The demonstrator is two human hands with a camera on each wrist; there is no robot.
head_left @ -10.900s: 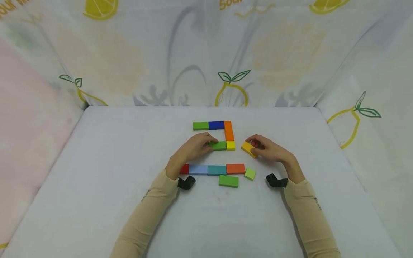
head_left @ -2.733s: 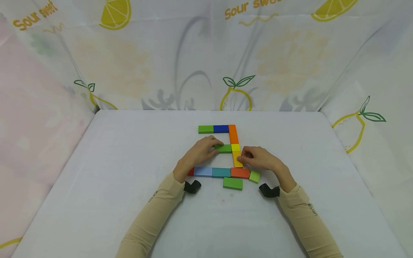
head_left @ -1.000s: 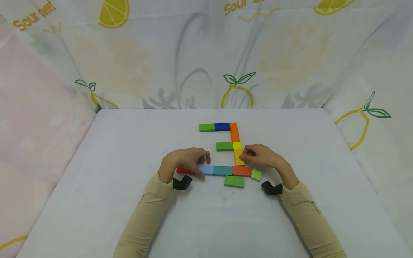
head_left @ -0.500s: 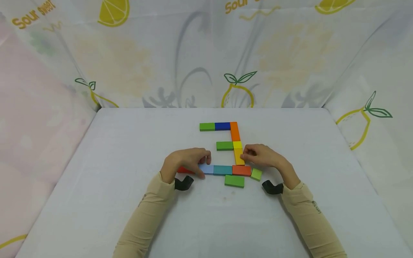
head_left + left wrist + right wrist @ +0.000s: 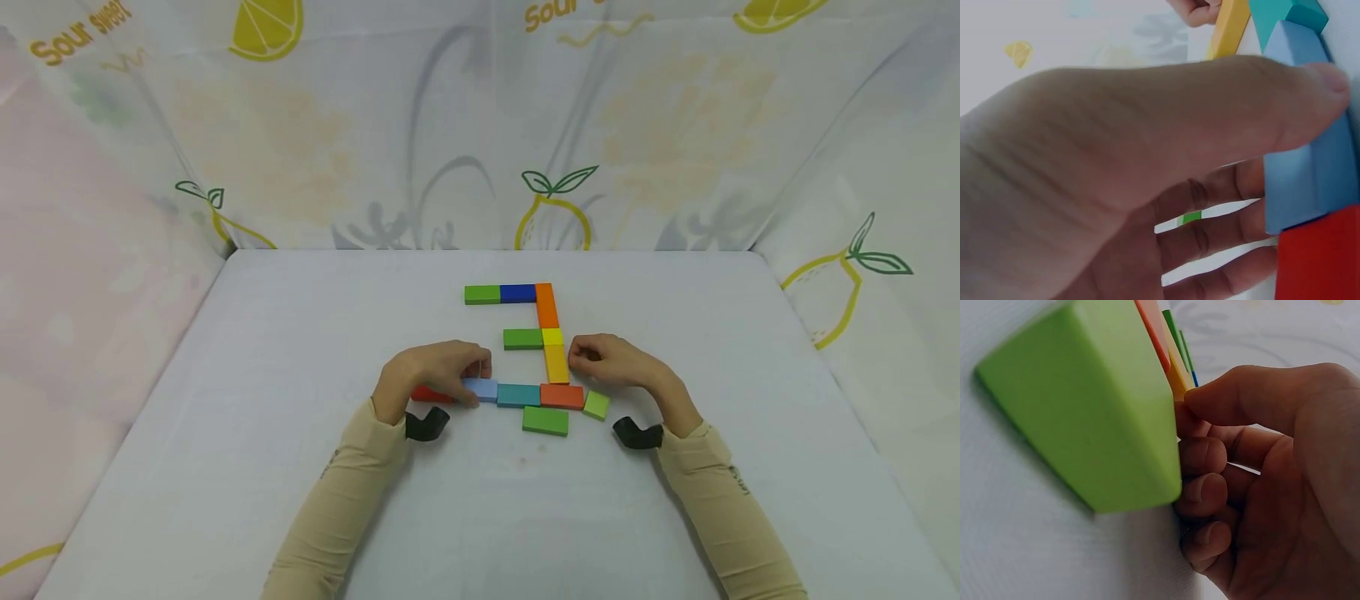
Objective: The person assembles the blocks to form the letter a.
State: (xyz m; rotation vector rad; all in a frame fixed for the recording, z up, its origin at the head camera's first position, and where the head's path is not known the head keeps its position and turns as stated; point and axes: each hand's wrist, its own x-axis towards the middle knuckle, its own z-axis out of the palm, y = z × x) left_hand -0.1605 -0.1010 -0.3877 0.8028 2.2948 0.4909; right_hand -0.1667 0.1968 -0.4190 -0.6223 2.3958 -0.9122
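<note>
My left hand (image 5: 435, 367) pinches a light blue block (image 5: 483, 390), thumb on its near side and fingers on its far side, as the left wrist view (image 5: 1297, 187) shows. A red block (image 5: 432, 395) lies left of it, a teal block (image 5: 518, 396) right of it, then a red-orange block (image 5: 562, 397). My right hand (image 5: 613, 360) is curled with thumb and forefinger together, holding nothing, just right of an amber block (image 5: 556, 364). That block runs from a yellow block (image 5: 552, 337) down to the red-orange one.
An orange block (image 5: 547, 306), a blue block (image 5: 517, 293) and a green block (image 5: 482, 295) form the far part. Another green block (image 5: 522, 339) abuts the yellow one. Nearer lie a lime block (image 5: 596, 406) and a loose green block (image 5: 545, 422), all on a white-covered table (image 5: 262, 433).
My left hand left the middle green block and came to the light blue one, which has shifted slightly away. The amber block was placed below the yellow one; my right hand has let go of it.
</note>
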